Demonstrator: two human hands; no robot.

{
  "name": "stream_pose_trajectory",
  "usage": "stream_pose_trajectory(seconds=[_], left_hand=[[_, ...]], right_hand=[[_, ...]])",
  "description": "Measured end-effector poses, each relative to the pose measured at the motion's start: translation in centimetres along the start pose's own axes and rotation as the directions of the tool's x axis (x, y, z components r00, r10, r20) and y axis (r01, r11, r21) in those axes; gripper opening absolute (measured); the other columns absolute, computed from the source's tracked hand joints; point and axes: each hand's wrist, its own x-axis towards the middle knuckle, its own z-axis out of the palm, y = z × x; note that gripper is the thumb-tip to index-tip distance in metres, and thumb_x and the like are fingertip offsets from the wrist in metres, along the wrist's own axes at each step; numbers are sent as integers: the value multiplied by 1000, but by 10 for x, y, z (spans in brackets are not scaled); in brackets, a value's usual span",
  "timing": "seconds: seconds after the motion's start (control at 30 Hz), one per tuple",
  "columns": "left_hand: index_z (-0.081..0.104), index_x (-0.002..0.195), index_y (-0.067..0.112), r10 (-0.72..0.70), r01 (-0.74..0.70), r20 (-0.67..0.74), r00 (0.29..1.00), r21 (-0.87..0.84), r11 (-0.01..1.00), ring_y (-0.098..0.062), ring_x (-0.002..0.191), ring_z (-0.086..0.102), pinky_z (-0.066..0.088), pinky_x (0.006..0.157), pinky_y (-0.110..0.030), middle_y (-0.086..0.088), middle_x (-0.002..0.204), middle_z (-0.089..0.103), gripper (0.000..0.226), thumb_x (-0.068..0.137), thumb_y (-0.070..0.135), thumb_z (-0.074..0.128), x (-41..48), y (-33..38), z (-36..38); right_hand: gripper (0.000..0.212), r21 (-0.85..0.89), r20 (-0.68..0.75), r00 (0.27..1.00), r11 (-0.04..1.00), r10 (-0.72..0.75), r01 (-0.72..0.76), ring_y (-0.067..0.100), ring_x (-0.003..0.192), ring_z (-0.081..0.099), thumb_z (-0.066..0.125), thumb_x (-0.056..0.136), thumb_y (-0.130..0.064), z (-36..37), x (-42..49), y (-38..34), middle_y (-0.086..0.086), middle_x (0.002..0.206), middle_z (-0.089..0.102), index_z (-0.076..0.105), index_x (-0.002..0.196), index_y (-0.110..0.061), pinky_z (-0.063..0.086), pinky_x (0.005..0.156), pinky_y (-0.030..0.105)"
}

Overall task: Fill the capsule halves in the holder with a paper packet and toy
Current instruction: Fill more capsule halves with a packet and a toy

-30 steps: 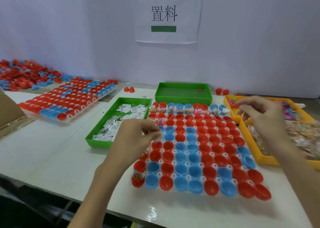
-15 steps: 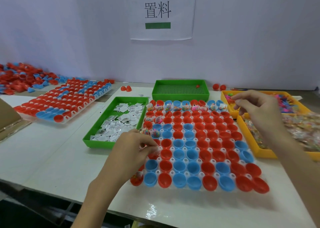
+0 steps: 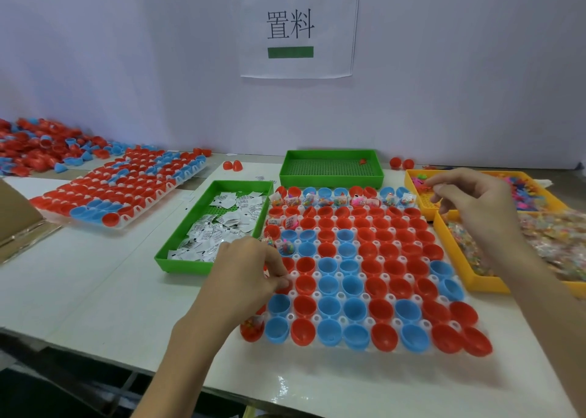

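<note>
The fingers (image 3: 280,280) of the left hand (image 3: 247,278) are curled, tips pinched together over a red capsule half at the left edge of the holder (image 3: 317,317). What they pinch is hidden, so I cannot tell whether a piece is in them. The fingers (image 3: 442,195) of the right hand (image 3: 475,206) are bent, tips drawn close above the back yellow tray (image 3: 415,175); any toy between them is too small to see.

The cups sit tight together, so a released piece could easily land in a neighbouring cup or bounce onto the worktop (image 3: 95,275). The left wrist hangs low over the near rows and might knock a half out of its seat. With both hands busy, a cup may also get one item and miss the other.

In the holder, only the back row (image 3: 342,200) and a few left-column cups (image 3: 287,248) hold bagged toys; the rest look empty. Just left of it, the green tray (image 3: 184,264) holds paper packets (image 3: 222,221). A second green tray (image 3: 331,180) behind holds one small red thing. The near yellow tray (image 3: 456,259) holds clear-bagged toys (image 3: 555,233), and the back one holds loose coloured toys.
</note>
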Motion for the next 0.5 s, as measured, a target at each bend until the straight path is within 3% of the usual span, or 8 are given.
stream_pose_trajectory(seconds=[0.23,0.5], left_hand=[[78,81,33,26,-26,0,1000,105,994,1,86,59,43,104,-44,26,68,62,11,78,42,82,0,4,-4],[76,102,40,31,-30,-11,999,120,992,0,88,54,46,98,-41,27,71,59,23,81,49,78,-5,4,-10]], right_hand=[[22,0,-22,1000,1000,-9,9,8,62,59,59,97,-10,-6,2,-1,-6,73,69,73,90,-26,55,65,34],[25,49,-23,999,998,-26,27,0,56,55,58,95,-6,-9,2,-5,-12,67,68,73,86,-24,47,52,11]])
